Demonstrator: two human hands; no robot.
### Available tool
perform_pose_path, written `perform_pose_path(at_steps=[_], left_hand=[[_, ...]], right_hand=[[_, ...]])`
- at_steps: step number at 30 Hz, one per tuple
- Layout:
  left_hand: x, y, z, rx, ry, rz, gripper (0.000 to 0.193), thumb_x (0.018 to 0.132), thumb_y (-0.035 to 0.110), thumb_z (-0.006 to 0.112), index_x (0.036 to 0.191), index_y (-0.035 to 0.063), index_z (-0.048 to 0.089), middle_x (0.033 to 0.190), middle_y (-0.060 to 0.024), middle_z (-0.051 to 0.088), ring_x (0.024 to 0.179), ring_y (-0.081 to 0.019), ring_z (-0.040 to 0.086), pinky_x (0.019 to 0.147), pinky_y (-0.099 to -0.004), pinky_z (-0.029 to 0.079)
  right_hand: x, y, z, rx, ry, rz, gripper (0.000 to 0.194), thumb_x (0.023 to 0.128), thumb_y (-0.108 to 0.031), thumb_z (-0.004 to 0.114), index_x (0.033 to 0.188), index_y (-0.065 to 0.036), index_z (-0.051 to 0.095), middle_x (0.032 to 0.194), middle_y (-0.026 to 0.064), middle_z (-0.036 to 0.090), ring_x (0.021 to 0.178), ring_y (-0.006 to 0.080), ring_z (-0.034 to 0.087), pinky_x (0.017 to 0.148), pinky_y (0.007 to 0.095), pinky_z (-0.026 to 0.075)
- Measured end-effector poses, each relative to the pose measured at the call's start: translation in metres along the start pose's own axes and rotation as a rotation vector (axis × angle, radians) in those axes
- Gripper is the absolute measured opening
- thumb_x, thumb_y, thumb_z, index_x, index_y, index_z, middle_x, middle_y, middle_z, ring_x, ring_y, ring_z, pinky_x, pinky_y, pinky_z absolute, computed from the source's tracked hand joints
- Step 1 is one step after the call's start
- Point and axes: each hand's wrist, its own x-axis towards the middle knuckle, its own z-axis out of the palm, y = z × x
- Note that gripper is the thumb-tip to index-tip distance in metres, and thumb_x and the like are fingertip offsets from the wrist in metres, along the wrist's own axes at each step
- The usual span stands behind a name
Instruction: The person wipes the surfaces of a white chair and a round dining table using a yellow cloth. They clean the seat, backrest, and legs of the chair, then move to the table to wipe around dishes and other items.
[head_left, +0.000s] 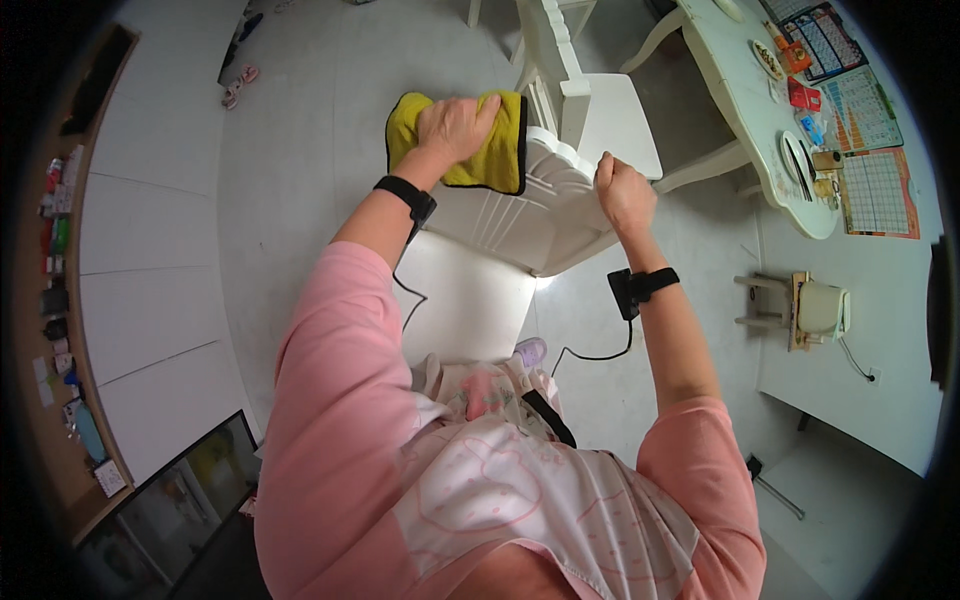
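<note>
In the head view a white wooden chair stands before me, its carved backrest (559, 206) upright and its pale seat (465, 292) close to my legs. A yellow cloth with dark edging (491, 161) lies over the left part of the backrest's top rail. My left hand (457, 131) grips this cloth from above, its fingertips hidden behind. At the other end of the top rail, my right hand (624, 193) is closed around the backrest's right corner. Each wrist carries a black strap with a small device and a cable.
Another white chair (619, 120) stands just beyond. At right is a white table (750, 135) with a plate, chopsticks and packets. A small stool (772, 300) holding a pale object stands by the wall. Along the left runs a white cabinet (150, 217) with a cluttered top.
</note>
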Motion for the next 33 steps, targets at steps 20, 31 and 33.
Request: perform_pose_path(at_steps=[20, 31, 33], left_hand=[[0.027, -0.109, 0.015, -1.269, 0.435, -0.707, 0.057, 0.100, 0.053, 0.048, 0.120, 0.0029, 0.066, 0.120, -0.0143, 0.068, 0.108, -0.0329, 0.065, 0.091, -0.0452, 0.053], [-0.071, -0.145, -0.080, -1.796, 0.196, -0.696, 0.048, 0.103, 0.043, 0.051, 0.134, 0.0075, 0.058, 0.131, -0.0099, 0.065, 0.120, -0.0255, 0.062, 0.100, -0.0412, 0.051], [-0.050, -0.120, -0.049, -1.585, -0.074, -0.541, 0.050, 0.101, 0.044, 0.057, 0.132, 0.0051, 0.061, 0.124, -0.0058, 0.067, 0.114, -0.0175, 0.062, 0.096, -0.0333, 0.050]], right_hand=[[0.002, 0.006, 0.006, 0.017, 0.015, 0.023, 0.055, 0.102, -0.046, 0.036, 0.092, -0.006, 0.072, 0.092, 0.0237, 0.071, 0.089, 0.0459, 0.066, 0.079, 0.0527, 0.051], [0.001, -0.087, -0.013, 0.284, 0.179, -0.610, 0.034, 0.098, -0.037, 0.057, 0.103, -0.006, 0.071, 0.103, 0.0161, 0.070, 0.101, 0.0370, 0.063, 0.089, 0.0451, 0.049], [0.009, -0.120, -0.006, 0.121, 0.061, -0.573, 0.048, 0.099, -0.051, 0.051, 0.101, -0.007, 0.071, 0.098, 0.0161, 0.071, 0.096, 0.0370, 0.066, 0.085, 0.0462, 0.051]])
